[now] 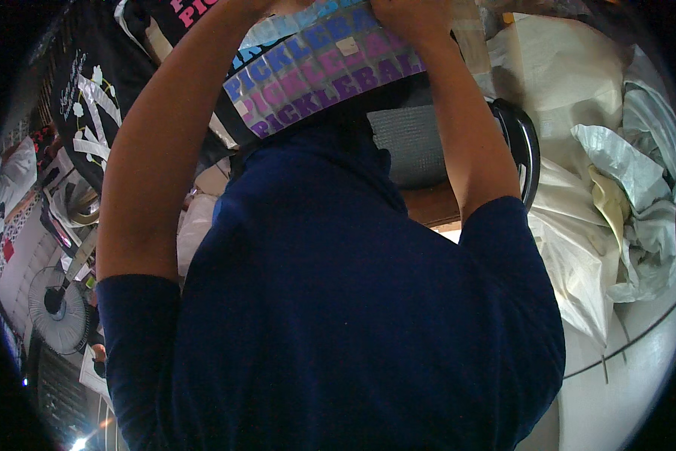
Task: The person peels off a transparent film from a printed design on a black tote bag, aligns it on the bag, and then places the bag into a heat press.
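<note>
Up at top edge of frame, R hand (417, 15) was right over the upper R end of the lettered film (312, 79), partly cropped; couldn't tell if it gripped or just pressed! L hand (270, 6) showed only as a sliver, top centre, so no telling whether it had hold of anything or was loose. Film lay top centre, shiny, w/ rows of blue-to-purple block letters, a small pale scrap (345, 46) on it, blk cloth (404, 95) showing below. Progress, best guess: rows looked laid out neatly, so that bit was prob done; film wasn't off yet, and whether letters had stuck to cloth was impossible to judge; anything else left was out of view. Meanwhile, grey textured pad (413, 146) sat R of centre, blk curved rim (530, 143) just beyond, white sack (563, 68) upper R, blk flower-print garment (67, 71) upper L, fan (58, 310) lower L
</note>
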Motion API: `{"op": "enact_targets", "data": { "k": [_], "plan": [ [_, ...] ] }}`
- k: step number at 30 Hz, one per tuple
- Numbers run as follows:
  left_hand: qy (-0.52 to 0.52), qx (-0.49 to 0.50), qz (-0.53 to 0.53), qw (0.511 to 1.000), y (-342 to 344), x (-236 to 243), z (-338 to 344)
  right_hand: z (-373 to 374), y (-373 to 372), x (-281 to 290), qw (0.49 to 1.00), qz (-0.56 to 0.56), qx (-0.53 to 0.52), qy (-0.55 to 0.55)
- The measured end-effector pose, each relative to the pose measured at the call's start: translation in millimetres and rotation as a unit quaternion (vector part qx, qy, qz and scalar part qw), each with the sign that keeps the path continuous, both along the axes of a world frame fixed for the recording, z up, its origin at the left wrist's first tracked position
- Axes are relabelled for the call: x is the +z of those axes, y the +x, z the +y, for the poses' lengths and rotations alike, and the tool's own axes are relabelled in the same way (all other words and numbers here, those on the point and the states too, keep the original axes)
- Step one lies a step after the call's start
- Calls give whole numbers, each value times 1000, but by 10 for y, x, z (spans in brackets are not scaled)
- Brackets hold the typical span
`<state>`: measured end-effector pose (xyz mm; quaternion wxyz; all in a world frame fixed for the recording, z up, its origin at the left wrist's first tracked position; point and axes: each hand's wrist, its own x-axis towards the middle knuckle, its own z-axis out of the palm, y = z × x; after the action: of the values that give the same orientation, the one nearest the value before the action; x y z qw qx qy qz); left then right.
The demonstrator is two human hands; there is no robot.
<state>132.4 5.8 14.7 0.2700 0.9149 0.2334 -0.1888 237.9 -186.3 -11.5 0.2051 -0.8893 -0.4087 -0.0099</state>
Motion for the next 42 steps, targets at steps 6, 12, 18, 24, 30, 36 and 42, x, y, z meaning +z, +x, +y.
{"op": "enact_targets", "data": {
  "k": [6,12,18,24,30,36,42],
  "plan": [
    [4,4,-1,1000,21,8,-84,-6,13,-35,1000,-5,2,3],
    [12,8,-3,1000,69,-17,-112,-57,150,10,998,59,22,-9],
    [11,-5,-5,1000,136,-26,-92,-221,230,-14,999,4,18,34],
    [-34,-65,-36,997,166,-129,8,-210,282,-137,999,-20,16,44],
    [-89,64,-33,993,216,-17,-161,-222,349,-244,996,-17,12,88],
    [327,-425,-160,829,242,-709,161,-194,302,-276,991,-83,28,105],
    [280,-405,-210,845,300,-675,95,-232,310,-185,992,-58,28,110]
  ]
}}
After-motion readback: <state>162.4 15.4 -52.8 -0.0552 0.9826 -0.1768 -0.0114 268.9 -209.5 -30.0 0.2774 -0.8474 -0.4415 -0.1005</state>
